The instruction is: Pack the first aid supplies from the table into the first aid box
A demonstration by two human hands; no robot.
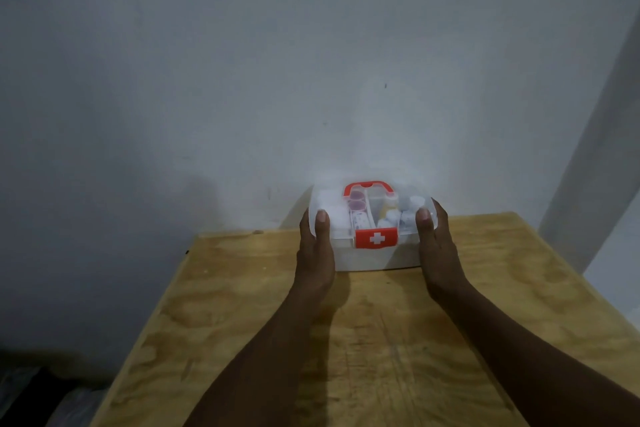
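- The first aid box point(370, 253) sits at the far edge of the wooden table point(381, 340), close against the pale wall point(311, 62), with its clear lid already down and the red latch point(376, 238) with a white cross facing the person.
- The left hand point(316, 250) clasps the box's left end and the right hand point(437, 250) clasps its right end — each thumb lies on top of the lid near a front corner, while the other fingers wrap round the sides.
- Judging by the bare tabletop in view, packing looks done and the step in hand is pressing the lid home.
- To do it well, I would press down evenly with both thumbs, keep the box flat against the table so it does not slide toward the wall, and check that the latch catches fully before lifting by the red handle point(369, 188).
- Through the lid, the supplies show only as soft shapes: white rolls at left and right, something pinkish and round under the handle, a yellowish bottle near the middle — none can be named with confidence.
- Whether the latch is snapped shut or merely resting cannot be told.
- The fingers behind the box's ends are hidden, and the table's near and right edges are cut off by the frame, so stray items there cannot be ruled out.
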